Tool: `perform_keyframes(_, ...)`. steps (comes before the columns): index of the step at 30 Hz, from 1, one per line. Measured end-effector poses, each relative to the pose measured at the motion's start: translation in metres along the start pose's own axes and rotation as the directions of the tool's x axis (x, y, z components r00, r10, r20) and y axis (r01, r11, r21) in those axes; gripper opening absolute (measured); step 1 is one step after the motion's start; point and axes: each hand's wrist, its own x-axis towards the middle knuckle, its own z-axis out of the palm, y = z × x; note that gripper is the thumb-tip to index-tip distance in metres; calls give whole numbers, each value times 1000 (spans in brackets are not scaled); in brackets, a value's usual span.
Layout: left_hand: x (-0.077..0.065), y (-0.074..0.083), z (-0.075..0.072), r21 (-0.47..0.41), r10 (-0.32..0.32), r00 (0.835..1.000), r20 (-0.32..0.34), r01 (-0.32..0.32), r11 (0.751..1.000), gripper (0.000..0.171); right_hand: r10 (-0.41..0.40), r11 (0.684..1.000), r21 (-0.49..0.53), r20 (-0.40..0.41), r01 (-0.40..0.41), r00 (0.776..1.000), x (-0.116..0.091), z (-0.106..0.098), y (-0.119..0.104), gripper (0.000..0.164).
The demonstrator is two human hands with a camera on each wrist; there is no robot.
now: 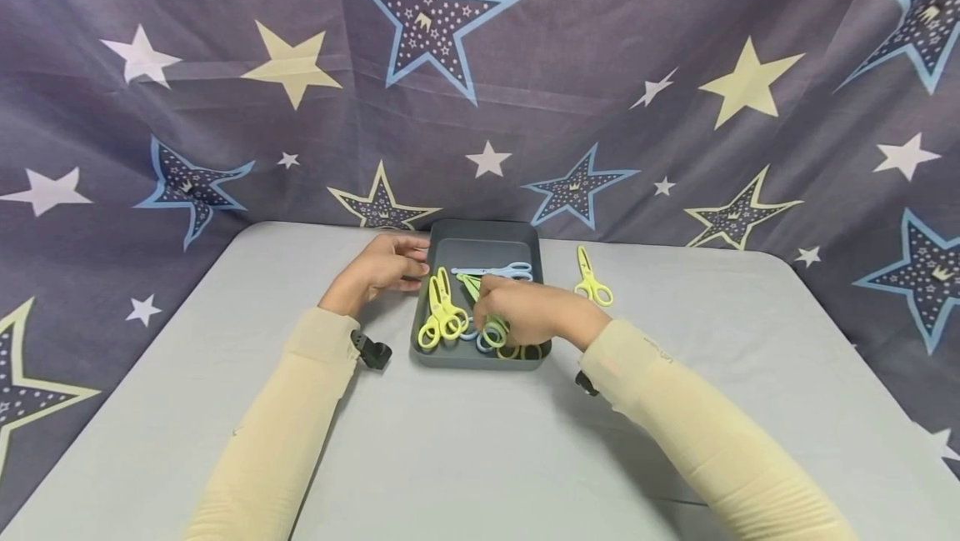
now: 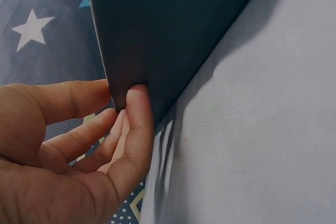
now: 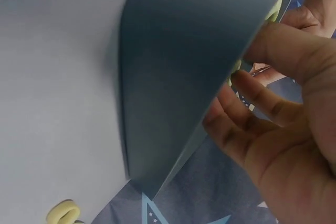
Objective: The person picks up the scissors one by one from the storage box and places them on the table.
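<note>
While the left hand, loose-fingered, touches the tray, green scissors lie beneath the right hand — blades pointing away, its grip unclear.

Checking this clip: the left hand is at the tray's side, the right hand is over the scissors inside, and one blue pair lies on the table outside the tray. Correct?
Not quite: the pair of scissors outside the tray is yellow, as the head view shows. The left hand and right hand are where you say.
</note>
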Motion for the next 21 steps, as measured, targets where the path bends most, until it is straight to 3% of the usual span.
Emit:
perform_keyframes(10,-1,1,-1,-5,-3,1000,3,3,1000,62,19,997,-79,-32,-21,999,-1,-4,0,51)
perform_keyframes(21,2,0,-2,-11,-4,1000,8,4,1000,62,67,995,-70,-69,-72,995,-12,-15,10,57)
